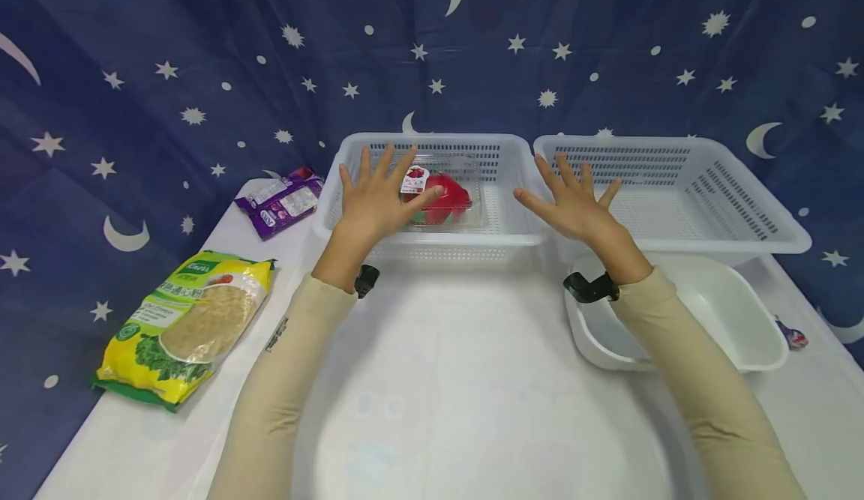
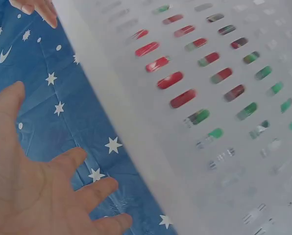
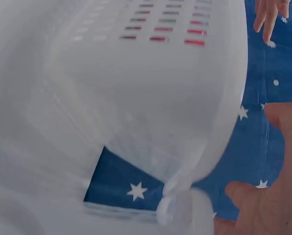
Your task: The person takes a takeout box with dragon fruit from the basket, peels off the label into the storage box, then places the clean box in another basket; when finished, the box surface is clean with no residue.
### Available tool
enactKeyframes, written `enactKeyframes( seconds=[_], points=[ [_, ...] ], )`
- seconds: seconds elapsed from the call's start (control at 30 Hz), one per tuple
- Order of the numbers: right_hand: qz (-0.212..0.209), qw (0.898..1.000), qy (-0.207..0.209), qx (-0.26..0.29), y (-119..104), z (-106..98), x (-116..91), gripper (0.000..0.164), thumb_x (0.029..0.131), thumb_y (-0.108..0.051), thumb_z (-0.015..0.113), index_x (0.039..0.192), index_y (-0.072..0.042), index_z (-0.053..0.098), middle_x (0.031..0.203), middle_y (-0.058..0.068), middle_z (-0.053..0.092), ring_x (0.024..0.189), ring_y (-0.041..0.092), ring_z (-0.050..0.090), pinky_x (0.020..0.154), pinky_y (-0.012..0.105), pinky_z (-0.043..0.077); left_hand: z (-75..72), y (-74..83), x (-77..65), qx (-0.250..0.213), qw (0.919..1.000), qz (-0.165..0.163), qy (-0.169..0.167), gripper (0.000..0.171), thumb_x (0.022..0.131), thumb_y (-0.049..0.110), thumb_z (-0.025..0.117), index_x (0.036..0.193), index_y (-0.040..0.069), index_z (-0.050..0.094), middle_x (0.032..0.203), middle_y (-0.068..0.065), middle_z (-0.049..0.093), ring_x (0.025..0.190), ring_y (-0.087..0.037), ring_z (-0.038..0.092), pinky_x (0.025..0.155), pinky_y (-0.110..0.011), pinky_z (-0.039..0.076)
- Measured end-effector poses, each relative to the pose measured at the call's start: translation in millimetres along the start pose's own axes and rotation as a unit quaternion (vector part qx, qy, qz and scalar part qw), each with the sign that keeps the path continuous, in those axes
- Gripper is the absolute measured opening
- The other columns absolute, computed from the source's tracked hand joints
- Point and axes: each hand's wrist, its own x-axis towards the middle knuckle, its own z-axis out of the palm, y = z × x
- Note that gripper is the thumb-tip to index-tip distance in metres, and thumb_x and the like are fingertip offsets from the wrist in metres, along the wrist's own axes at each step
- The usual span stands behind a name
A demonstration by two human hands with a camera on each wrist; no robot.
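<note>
My left hand (image 1: 373, 199) is held with fingers spread over the left part of a white slotted basket (image 1: 466, 239). Behind and beside its thumb, a clear plastic box (image 1: 478, 215) with a red item (image 1: 451, 199) and bits of green inside lies in that basket. Fingers splayed too, my right hand (image 1: 577, 204) hovers where this basket meets a second white slotted basket (image 1: 715, 247) on the right. Neither hand holds anything. In the left wrist view, red and green show through the basket's slots (image 2: 183, 98), beside the spread left hand (image 2: 33, 191).
A white tub (image 1: 736, 335) stands under the right forearm, in front of the right basket. On the left lie a yellow and green Knorr bag (image 1: 196, 324) and a purple packet (image 1: 283, 204). A small wrapped item (image 1: 791, 335) sits at the right edge. A starry blue curtain (image 1: 472, 58) hangs behind.
</note>
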Motion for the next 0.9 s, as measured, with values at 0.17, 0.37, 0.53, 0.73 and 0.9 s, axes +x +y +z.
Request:
enactKeyframes(
  seconds=[0.17, 0.37, 0.53, 0.73, 0.9],
  points=[
    [-0.019, 1.0, 0.001, -0.001, -9, 8, 3, 0.09, 0.088, -0.079, 0.027, 0.157, -0.03, -0.002, 0.162, 0.007, -0.016, 0.142, 0.042, -0.026, 0.096, 0.071, -0.029, 6.3, -4.0, -6.5, -0.004, 0.9999, 0.008, 0.014, 0.082, 0.09, 0.073, 0.036, 0.157, 0.034, 0.01, 0.164, -0.007, 0.007, 0.149, -0.038, -0.007, 0.112, -0.068, -0.006],
    [-0.055, 0.998, 0.02, -0.005, -21, 20, 8, 0.085, 0.091, -0.073, 0.033, 0.158, -0.029, 0.005, 0.164, 0.007, -0.009, 0.145, 0.037, -0.022, 0.1, 0.067, -0.029, 10.3, -9.5, -13.8, -0.013, 0.9994, 0.018, 0.027, 0.08, 0.091, 0.069, 0.041, 0.157, 0.034, 0.011, 0.164, -0.006, 0.007, 0.149, -0.036, -0.006, 0.113, -0.066, -0.005],
    [-0.089, 0.994, 0.058, 0.003, -30, 31, 13, 0.081, 0.093, -0.065, 0.041, 0.158, -0.027, 0.013, 0.165, 0.008, 0.0, 0.148, 0.034, -0.017, 0.104, 0.066, -0.025, 11.8, -17.6, -16.9, -0.022, 0.9986, 0.03, 0.037, 0.078, 0.093, 0.066, 0.043, 0.157, 0.033, 0.013, 0.164, -0.007, 0.009, 0.15, -0.036, -0.004, 0.114, -0.065, -0.003],
    [-0.122, 0.991, 0.057, 0.02, -40, 39, 18, 0.078, 0.094, -0.055, 0.048, 0.158, -0.023, 0.016, 0.164, 0.012, 0.004, 0.149, 0.037, -0.009, 0.112, 0.064, -0.014, 17.7, -33.5, -21.6, -0.028, 0.9966, 0.034, 0.07, 0.073, 0.095, 0.061, 0.044, 0.156, 0.03, 0.021, 0.163, -0.007, 0.016, 0.15, -0.034, 0.003, 0.116, -0.064, 0.005],
    [-0.129, 0.991, 0.024, 0.015, -47, 44, 22, 0.079, 0.094, -0.051, 0.05, 0.158, -0.022, 0.015, 0.163, 0.015, 0.004, 0.148, 0.04, -0.006, 0.113, 0.068, 0.004, 25.0, -50.2, -25.6, -0.04, 0.9939, 0.027, 0.099, 0.068, 0.097, 0.057, 0.046, 0.155, 0.027, 0.026, 0.162, -0.008, 0.019, 0.149, -0.034, 0.009, 0.115, -0.064, 0.009]
  ],
)
